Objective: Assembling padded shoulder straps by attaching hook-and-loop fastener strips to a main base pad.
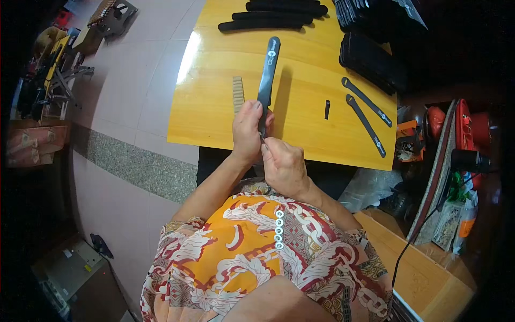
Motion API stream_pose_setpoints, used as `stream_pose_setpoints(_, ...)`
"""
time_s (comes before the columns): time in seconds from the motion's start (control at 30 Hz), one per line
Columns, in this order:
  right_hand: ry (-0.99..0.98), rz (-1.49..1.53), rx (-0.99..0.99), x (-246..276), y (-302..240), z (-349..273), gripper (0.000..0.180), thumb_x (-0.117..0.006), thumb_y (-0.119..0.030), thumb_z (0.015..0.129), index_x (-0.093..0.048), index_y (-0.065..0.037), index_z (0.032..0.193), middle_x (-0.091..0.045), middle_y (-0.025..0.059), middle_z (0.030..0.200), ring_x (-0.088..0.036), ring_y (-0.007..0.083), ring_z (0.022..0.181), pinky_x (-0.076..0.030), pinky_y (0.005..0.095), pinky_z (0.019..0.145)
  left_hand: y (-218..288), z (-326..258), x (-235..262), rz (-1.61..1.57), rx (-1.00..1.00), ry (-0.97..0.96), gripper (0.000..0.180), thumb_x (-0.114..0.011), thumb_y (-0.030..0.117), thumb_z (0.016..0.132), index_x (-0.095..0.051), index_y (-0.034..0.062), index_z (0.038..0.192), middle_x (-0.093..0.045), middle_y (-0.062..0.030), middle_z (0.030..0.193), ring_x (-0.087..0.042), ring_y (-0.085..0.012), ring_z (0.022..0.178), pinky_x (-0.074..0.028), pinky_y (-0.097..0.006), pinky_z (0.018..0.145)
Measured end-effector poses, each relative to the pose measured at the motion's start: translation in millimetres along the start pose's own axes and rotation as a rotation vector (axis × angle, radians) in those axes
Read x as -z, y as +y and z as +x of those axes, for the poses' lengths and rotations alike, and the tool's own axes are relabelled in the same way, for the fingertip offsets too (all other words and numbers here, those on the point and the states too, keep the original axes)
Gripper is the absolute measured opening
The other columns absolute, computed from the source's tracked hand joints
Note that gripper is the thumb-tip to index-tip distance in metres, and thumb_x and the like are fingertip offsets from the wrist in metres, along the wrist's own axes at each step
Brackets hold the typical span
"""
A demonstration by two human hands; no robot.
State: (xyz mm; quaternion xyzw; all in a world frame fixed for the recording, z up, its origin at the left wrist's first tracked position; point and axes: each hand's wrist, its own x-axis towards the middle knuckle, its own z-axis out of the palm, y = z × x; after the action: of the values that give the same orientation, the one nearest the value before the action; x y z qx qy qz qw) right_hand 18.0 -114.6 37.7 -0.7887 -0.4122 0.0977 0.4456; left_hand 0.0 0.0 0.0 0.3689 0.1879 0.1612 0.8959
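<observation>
My left hand (248,131) is closed around the lower part of a flat black strap (266,78) with white print. The strap stands nearly upright over the near edge of the yellow table (204,118), its rounded end pointing away from me. Just below, my right hand (287,167) pinches the strap's near end, close against the left hand. The fingers hide that end. Two thin black straps (369,102) with slotted heads lie side by side at the right of the table. A short black strip (327,109) rests between them and my hands.
A tan ribbed strip (238,92) lies left of the held strap. Several long black bundles (268,24) lie at the far edge. Black stacks (370,60) and plastic-wrapped black packs (375,16) fill the far right corner. A cardboard box (424,273) stands at lower right.
</observation>
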Motion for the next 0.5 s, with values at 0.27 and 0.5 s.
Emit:
stream_pose_setpoints(0.27, -0.124, 0.008, 0.128, 10, 8, 7, 0.006, -0.055, -0.002, 0.080, -0.050, 0.001, 0.081, -0.053, 0.0203, 0.067, -0.056, 0.0378, 0.063, -0.043, 0.0419, 0.054, 5, -2, -4, -0.131, 0.035, 0.054, 0.014, -0.041, 0.019, 0.093, -0.044, 0.0078, 0.084, -0.048, -0.0036, 0.067, -0.044, -0.0091, 0.058, -0.037, -0.023, 0.052)
stream_pose_setpoints(0.5, 0.100, -0.326, 0.473, 21, 0, 20, 0.033, -0.053, -0.003, 0.070, -0.052, 0.006, 0.102, -0.055, 0.0179, 0.091, -0.054, 0.0307, 0.073, -0.045, 0.0372, 0.062, 9, -6, -10, -0.028, 0.137, 0.194, 0.018, -0.041, 0.023, 0.093, -0.048, 0.0093, 0.084, -0.052, -0.0032, 0.071, -0.049, -0.0117, 0.059, -0.042, -0.026, 0.052)
